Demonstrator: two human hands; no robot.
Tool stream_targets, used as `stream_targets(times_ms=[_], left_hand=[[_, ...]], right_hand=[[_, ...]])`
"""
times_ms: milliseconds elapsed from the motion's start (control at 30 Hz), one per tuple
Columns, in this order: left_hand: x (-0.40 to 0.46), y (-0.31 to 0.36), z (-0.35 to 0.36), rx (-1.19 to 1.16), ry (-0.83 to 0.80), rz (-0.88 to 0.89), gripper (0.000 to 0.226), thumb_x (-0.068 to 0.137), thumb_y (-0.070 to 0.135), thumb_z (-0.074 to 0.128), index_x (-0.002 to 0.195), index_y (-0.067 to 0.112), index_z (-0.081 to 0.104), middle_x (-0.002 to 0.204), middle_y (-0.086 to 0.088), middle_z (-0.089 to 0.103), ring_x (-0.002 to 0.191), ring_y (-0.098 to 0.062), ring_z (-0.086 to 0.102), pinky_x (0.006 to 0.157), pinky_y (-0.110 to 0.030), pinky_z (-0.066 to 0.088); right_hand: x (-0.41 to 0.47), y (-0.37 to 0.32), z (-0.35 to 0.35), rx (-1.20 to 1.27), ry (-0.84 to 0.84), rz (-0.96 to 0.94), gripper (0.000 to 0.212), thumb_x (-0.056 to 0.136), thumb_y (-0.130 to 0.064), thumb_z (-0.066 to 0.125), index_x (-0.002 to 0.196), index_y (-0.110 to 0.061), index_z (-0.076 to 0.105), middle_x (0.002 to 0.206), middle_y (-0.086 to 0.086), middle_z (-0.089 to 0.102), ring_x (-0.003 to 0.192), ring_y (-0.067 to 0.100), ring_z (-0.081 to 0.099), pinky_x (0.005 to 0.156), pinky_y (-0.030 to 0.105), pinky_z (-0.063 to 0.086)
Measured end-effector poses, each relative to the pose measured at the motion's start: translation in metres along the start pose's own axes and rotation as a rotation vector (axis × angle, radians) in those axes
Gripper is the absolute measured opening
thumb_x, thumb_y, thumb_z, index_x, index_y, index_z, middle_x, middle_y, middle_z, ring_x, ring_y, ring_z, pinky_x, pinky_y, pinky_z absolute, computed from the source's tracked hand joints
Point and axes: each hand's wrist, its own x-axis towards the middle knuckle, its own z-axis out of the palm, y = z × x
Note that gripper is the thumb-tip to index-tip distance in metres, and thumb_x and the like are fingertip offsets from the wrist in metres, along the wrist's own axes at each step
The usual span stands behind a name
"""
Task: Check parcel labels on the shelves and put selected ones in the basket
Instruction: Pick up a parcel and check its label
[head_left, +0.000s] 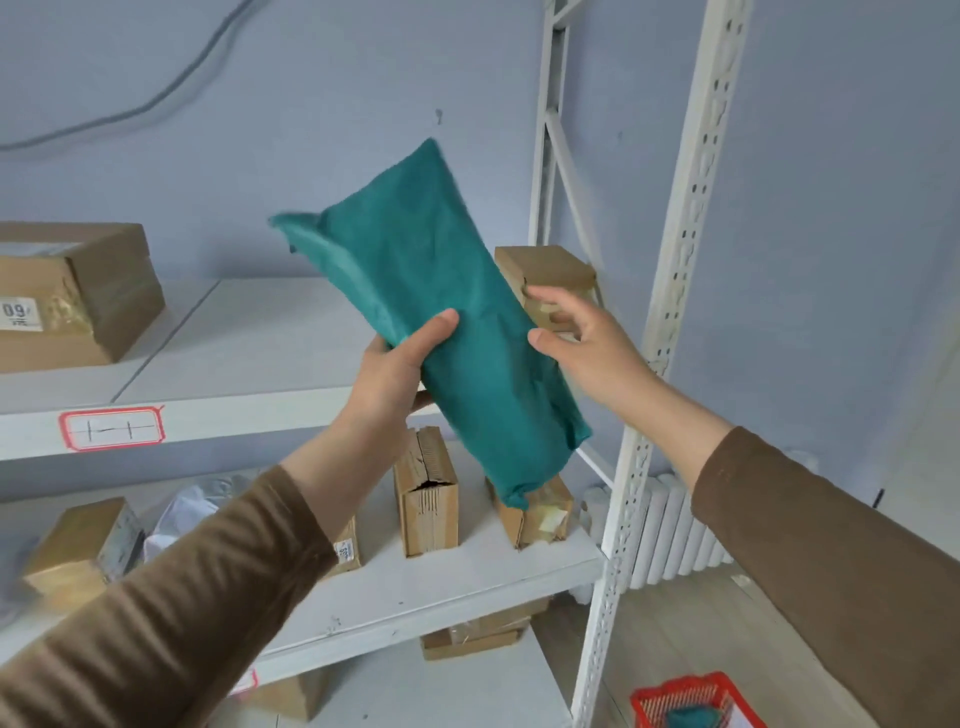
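Brown sleeves (171, 597) are seen closest | green bag parcel (447, 322) is held up before the shelves (234, 421), gripped by left hand (395, 374) | right hand (582, 343) is loose beside it | judged soft, light, best held mid-body | red basket (691, 701) waits below right

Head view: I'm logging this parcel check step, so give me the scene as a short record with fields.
held item: green soft parcel, tilted, raised in front of the shelves
left hand: grips the parcel's left edge, thumb on its front
right hand: fingers spread at the parcel's right edge; contact unclear
label on parcel: none visible on the side facing the camera
upper shelf: cardboard box at left, small box behind the parcel
basket: red, on the floor at lower right, something green inside
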Motion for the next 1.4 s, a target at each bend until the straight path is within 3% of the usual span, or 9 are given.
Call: stream_targets(times_ms=[133, 267, 400, 533, 700, 900, 1067, 1233, 1400], left_hand=[[-0.013, 0.026, 0.014, 0.579, 0.019, 0.393, 0.046, 0.079, 0.046, 0.082, 0.119, 0.031, 0.065, 0.110, 0.015, 0.077, 0.099, -0.012, 0.074, 0.086, -0.042, 0.061], [-0.033, 0.035, 0.036, 1.453, 0.028, 1.029, 0.048, 0.078, 0.047, 0.073, 0.121, 0.028, 0.063, 0.103, 0.005, 0.064, 0.095, -0.024, 0.062, 0.067, -0.042, 0.054], [-0.034, 0.014, 0.035, 1.547, -0.097, 1.491, 0.050, 0.085, 0.030, 0.068, 0.133, 0.019, 0.063, 0.107, -0.005, 0.067, 0.091, -0.031, 0.060, 0.067, -0.042, 0.050], [-0.012, -0.012, 0.003, 1.503, -0.131, 1.611, 0.055, 0.093, 0.026, 0.072, 0.142, 0.021, 0.049, 0.123, -0.010, 0.061, 0.099, -0.031, 0.056, 0.079, -0.043, 0.050], [0.009, -0.049, -0.029, 1.346, -0.168, 1.484, 0.060, 0.088, 0.014, 0.079, 0.136, 0.010, 0.043, 0.132, -0.014, 0.046, 0.110, -0.035, 0.054, 0.086, -0.048, 0.057], [0.010, -0.070, -0.043, 1.399, -0.262, 1.138, 0.072, 0.083, 0.001, 0.081, 0.142, 0.010, 0.041, 0.155, -0.017, 0.043, 0.119, -0.036, 0.065, 0.087, -0.046, 0.064], [-0.002, -0.057, -0.032, 0.856, -0.231, 0.807, 0.058, 0.102, 0.004, 0.049, 0.155, 0.022, 0.031, 0.165, 0.004, 0.029, 0.150, -0.013, 0.038, 0.118, -0.027, 0.039], [-0.017, -0.026, -0.006, 0.215, -0.148, 0.020, 0.071, 0.090, 0.057, 0.066, 0.150, 0.036, 0.037, 0.139, 0.004, 0.060, 0.120, -0.015, 0.067, 0.092, -0.029, 0.055], [0.000, -0.025, -0.015, 0.169, -0.122, -0.064, 0.069, 0.087, 0.024, 0.083, 0.146, 0.029, 0.048, 0.133, -0.002, 0.065, 0.105, -0.024, 0.077, 0.084, -0.041, 0.064]], right_hand=[[-0.023, 0.005, -0.016, 0.417, 0.134, 0.138, 0.017, 0.102, -0.023, 0.061, 0.113, -0.014, 0.071, 0.094, -0.002, 0.068, 0.085, 0.015, 0.061, 0.078, 0.025, 0.048], [-0.045, 0.014, -0.025, 0.897, -0.018, 0.515, 0.025, 0.107, -0.031, 0.046, 0.101, -0.014, 0.063, 0.079, 0.005, 0.070, 0.065, 0.017, 0.064, 0.064, 0.029, 0.054], [-0.074, 0.021, -0.039, 1.107, 0.026, 0.665, 0.033, 0.109, -0.027, 0.042, 0.091, -0.007, 0.061, 0.066, 0.007, 0.072, 0.055, 0.017, 0.071, 0.050, 0.022, 0.058], [-0.085, 0.016, -0.046, 1.158, -0.161, 0.608, 0.070, 0.092, -0.073, 0.048, 0.117, -0.014, 0.077, 0.122, 0.014, 0.075, 0.109, 0.030, 0.074, 0.096, 0.045, 0.058], [-0.089, -0.006, -0.033, 0.856, -0.349, 0.398, 0.047, 0.092, -0.034, 0.064, 0.138, -0.026, 0.059, 0.129, 0.004, 0.072, 0.113, 0.024, 0.073, 0.089, 0.039, 0.061], [-0.083, -0.020, -0.003, 0.387, -0.123, 0.119, 0.074, 0.092, -0.007, 0.071, 0.149, -0.040, 0.037, 0.135, -0.013, 0.061, 0.108, 0.005, 0.070, 0.086, 0.023, 0.059], [-0.074, 0.001, 0.005, 0.680, -0.037, 0.210, 0.070, 0.094, 0.000, 0.068, 0.145, -0.042, 0.045, 0.131, -0.011, 0.067, 0.114, 0.015, 0.072, 0.090, 0.036, 0.060], [-0.059, 0.021, 0.018, 1.017, -0.056, 0.354, 0.064, 0.096, 0.006, 0.057, 0.143, -0.036, 0.051, 0.129, 0.005, 0.072, 0.114, 0.033, 0.072, 0.089, 0.048, 0.061], [-0.037, 0.030, 0.040, 1.069, -0.093, 0.403, 0.058, 0.097, 0.004, 0.056, 0.143, -0.031, 0.052, 0.131, 0.012, 0.071, 0.113, 0.037, 0.072, 0.087, 0.049, 0.061]])
